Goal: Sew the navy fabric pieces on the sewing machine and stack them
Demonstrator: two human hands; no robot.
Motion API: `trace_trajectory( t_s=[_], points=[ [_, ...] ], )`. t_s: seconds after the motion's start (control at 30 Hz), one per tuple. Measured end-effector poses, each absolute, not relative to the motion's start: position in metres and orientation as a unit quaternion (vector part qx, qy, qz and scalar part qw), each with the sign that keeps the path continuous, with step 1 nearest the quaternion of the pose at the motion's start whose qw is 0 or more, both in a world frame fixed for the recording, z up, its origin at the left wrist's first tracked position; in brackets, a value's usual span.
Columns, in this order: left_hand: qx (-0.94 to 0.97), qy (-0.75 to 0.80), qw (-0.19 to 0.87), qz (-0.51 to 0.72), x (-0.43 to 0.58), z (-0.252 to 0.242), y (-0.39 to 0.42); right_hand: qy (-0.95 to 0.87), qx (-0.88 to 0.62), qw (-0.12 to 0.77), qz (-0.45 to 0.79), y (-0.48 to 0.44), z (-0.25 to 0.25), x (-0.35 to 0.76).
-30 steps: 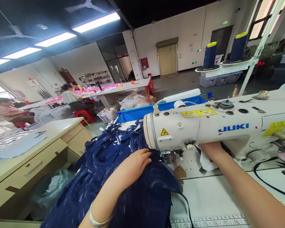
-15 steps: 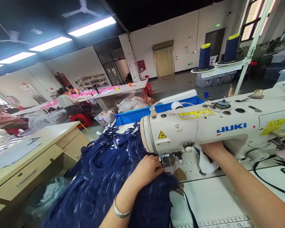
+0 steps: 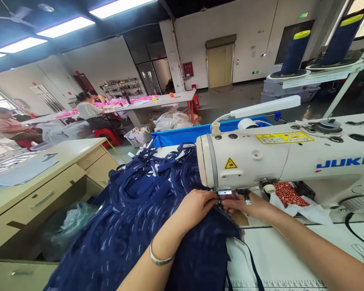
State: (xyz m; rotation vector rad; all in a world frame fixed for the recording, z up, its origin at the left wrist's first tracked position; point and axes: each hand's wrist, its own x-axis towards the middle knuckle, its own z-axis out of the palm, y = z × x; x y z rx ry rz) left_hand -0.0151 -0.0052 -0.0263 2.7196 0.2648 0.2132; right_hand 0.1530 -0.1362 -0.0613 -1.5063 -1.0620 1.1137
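Note:
A white sewing machine [image 3: 279, 161] reaches in from the right over its white bed. A large pile of navy fabric [image 3: 130, 226] with thin straps covers the left side. My left hand [image 3: 197, 206], with a silver bangle at the wrist, rests on the navy fabric just left of the presser foot, its fingers closed on the cloth. My right hand [image 3: 239, 204] is at the needle area from the right, fingers pressed together beside the metal foot guard; what they pinch is too small to tell. Red patterned material [image 3: 289, 195] in white wrapping lies under the machine arm.
A wooden drawer desk [image 3: 63, 169] stands at the left. Behind the machine is a blue fabric bin [image 3: 182, 135]. Navy thread cones [image 3: 295, 52] sit on a stand at upper right. Several people sit at far tables.
My right hand has come out from under the machine arm and moved left to the needle area. The view has shifted, uncovering the red material. My left hand stays on the fabric.

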Motion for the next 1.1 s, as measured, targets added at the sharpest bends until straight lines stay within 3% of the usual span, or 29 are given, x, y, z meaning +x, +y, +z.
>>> trace_trajectory(
  t_s=[0.27,0.7,1.1],
  points=[
    [0.972,0.089,0.194,0.095,-0.015,-0.03,-0.006,-0.394,-0.579,0.524,0.485,-0.118,-0.098,0.14],
    [0.971,0.125,0.171,0.109,-0.014,-0.028,-0.01,-0.365,-0.581,0.542,0.485,-0.12,-0.092,0.135],
    [0.961,0.152,0.204,0.113,-0.014,-0.026,-0.01,-0.493,-0.703,0.45,0.247,-0.115,-0.12,0.142]
  ],
)
